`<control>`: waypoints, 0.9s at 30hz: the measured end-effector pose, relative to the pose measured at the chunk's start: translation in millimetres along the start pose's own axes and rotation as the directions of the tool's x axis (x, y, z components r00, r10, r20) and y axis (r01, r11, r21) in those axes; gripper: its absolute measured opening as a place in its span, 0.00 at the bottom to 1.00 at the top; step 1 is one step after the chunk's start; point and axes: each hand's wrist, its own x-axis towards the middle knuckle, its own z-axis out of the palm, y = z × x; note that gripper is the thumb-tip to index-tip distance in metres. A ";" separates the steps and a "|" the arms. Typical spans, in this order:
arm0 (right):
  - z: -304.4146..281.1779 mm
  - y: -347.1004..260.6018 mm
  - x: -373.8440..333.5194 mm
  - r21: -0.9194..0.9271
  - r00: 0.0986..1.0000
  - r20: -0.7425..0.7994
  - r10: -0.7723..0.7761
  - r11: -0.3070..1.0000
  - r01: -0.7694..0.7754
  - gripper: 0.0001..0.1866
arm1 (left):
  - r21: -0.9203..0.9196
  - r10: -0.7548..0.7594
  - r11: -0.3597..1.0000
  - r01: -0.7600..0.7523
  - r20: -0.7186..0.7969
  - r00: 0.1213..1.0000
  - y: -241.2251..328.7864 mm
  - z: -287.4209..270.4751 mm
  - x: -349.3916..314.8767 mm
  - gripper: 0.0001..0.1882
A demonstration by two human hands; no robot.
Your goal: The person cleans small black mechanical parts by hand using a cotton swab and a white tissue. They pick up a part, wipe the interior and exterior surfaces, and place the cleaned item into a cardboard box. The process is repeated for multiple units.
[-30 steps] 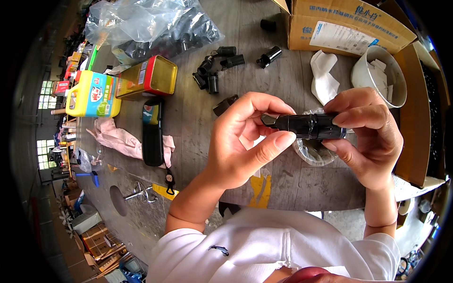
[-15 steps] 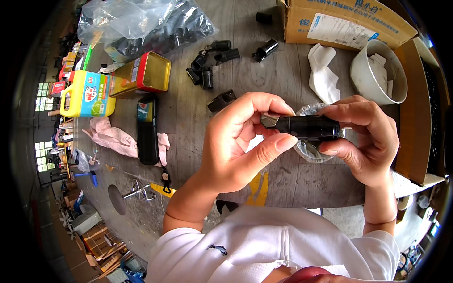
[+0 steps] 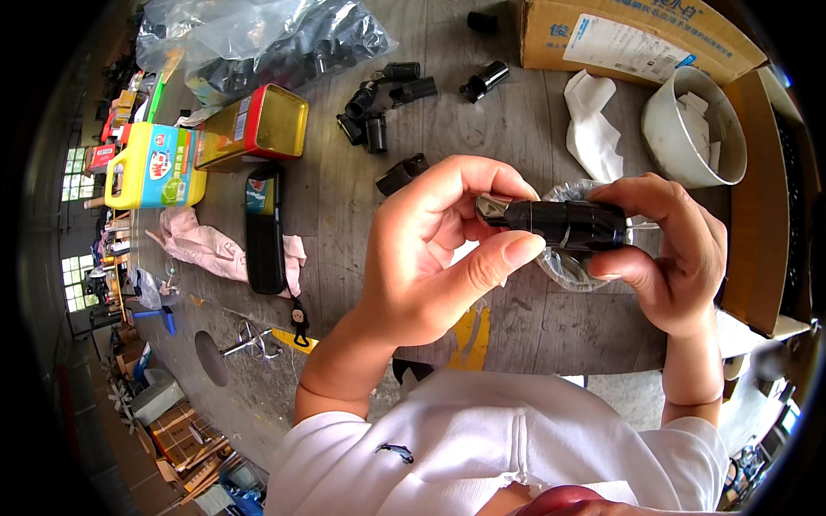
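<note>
The person wore a white shirt (image 3: 473, 421) with short, loose sleeves (image 3: 327, 443). A small, dark, elongated emblem (image 3: 396, 451) marked its left chest; a stitched placket (image 3: 521, 443) ran down the front. Left hand (image 3: 422, 267) and right hand (image 3: 680, 275) were bare.

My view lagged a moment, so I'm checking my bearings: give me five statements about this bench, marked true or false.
1. The left hand and right hand both hold the black cylinder. True.
2. The white bowl stands left of the red-rimmed tin. False: it stands to the tin's right.
3. The black case lies across the pink cloth. True.
4. The clear plastic bag holds white paper. False: dark pieces show inside it.
5. The person's sleeves are black. False: they are white.
</note>
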 end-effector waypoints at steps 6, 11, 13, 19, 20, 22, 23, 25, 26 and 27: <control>0.9 6.6 -0.8 0.014 0.998 -0.025 -0.057 0.998 0.057 0.28 | -0.021 0.048 0.999 -0.047 0.064 0.997 -0.5 -3.9 -0.4 0.16; 5.6 9.6 -1.8 0.025 0.989 -0.072 -0.128 0.991 0.130 0.26 | 0.038 -0.007 0.999 0.009 -0.052 0.999 1.4 -0.3 -0.2 0.24; 3.5 4.5 -3.3 -0.010 0.995 -0.058 -0.081 0.997 0.080 0.25 | 0.037 -0.012 0.999 0.014 -0.041 0.999 2.6 -1.2 0.1 0.25; -1.1 2.9 -2.9 -0.061 1.000 0.018 -0.006 0.998 0.007 0.31 | 0.059 0.051 0.997 -0.049 -0.022 0.998 2.2 2.7 -2.5 0.25; -1.1 3.8 -2.5 -0.012 0.999 0.041 0.024 1.000 -0.024 0.33 | 0.077 0.056 0.996 -0.055 -0.021 0.998 1.6 2.8 -3.2 0.25; 2.1 8.1 -1.8 0.064 0.998 0.052 0.038 0.997 -0.041 0.34 | 0.080 0.060 0.995 -0.059 -0.012 0.998 -0.2 1.3 -3.8 0.24; 4.6 10.3 -1.1 0.090 0.999 0.038 0.023 0.996 -0.027 0.33 | 0.079 0.053 0.996 -0.051 -0.018 0.998 -0.5 1.3 -4.5 0.24; 4.8 11.4 -0.8 0.073 1.000 0.009 -0.014 0.997 0.013 0.32 | 0.045 0.032 0.999 -0.031 -0.012 0.999 1.0 3.0 -2.5 0.24; 4.6 11.6 -0.9 0.037 0.999 0.000 -0.043 0.998 0.043 0.32 | 0.017 0.019 1.000 -0.019 -0.008 1.000 2.0 4.0 -1.3 0.25; 4.8 11.8 -0.6 0.024 0.997 -0.005 -0.072 0.997 0.072 0.31 | -0.007 0.008 1.000 -0.008 -0.011 1.000 2.8 4.5 -1.4 0.25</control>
